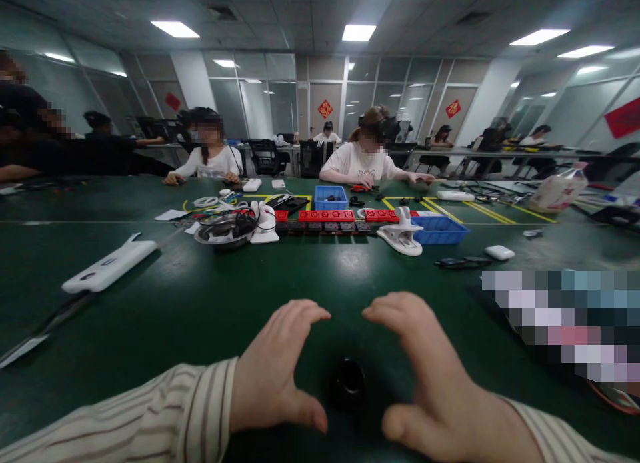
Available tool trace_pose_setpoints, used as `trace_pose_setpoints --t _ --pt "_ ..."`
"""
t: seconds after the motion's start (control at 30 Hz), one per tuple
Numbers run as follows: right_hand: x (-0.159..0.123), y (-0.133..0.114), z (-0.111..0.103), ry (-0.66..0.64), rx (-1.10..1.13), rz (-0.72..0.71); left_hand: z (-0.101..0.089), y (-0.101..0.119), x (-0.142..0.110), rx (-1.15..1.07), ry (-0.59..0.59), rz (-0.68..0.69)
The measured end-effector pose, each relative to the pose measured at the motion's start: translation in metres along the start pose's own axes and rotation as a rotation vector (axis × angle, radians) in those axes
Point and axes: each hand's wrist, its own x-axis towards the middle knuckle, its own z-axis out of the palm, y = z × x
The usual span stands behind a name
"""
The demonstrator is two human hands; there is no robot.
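Note:
A small black round object with a shiny hollow or lens-like top [350,381] stands on the dark green table [210,316] close to me; its exact kind is unclear. My left hand [280,370] is to its left, fingers curved and thumb apart, holding nothing. On the other side, my right hand [425,376] mirrors that pose, also with nothing in it. Both hands hover around the black object, and a gap shows between it and each hand.
Farther back are a metal bowl of cables [225,233], red power strips [325,215], a blue bin [440,230] and a white clip [401,236]. A white power strip [110,266] lies left; glasses [463,262] and a white case [500,252] lie right. People sit across the table.

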Motion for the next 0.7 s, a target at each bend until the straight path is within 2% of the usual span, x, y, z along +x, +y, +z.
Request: trace_pose_setpoints --t 0.07,0.13,0.23,0.3,0.47,0.63,0.7 --pt "0.008 0.003 0.019 -0.044 0.054 0.011 0.019 0.005 0.000 -0.025 -0.120 -0.009" --pt "0.003 0.004 0.039 -0.128 0.058 0.055 0.033 0.009 -0.001 -0.017 -0.225 -0.051" --pt "-0.012 0.008 0.063 -0.212 -0.024 0.070 0.038 0.009 0.001 -0.002 -0.340 -0.076" --pt "-0.017 0.012 0.072 -0.252 -0.067 0.021 0.037 0.004 0.003 -0.027 -0.387 -0.057" --pt "-0.011 0.018 0.069 -0.265 -0.001 -0.165 0.040 -0.008 0.008 -0.142 -0.425 -0.012" --pt "-0.007 0.018 0.064 -0.350 0.091 -0.430 0.038 -0.009 0.013 -0.211 -0.458 0.086" --pt "-0.007 0.017 0.062 -0.361 0.106 -0.475 0.035 -0.013 0.013 -0.207 -0.493 0.115"
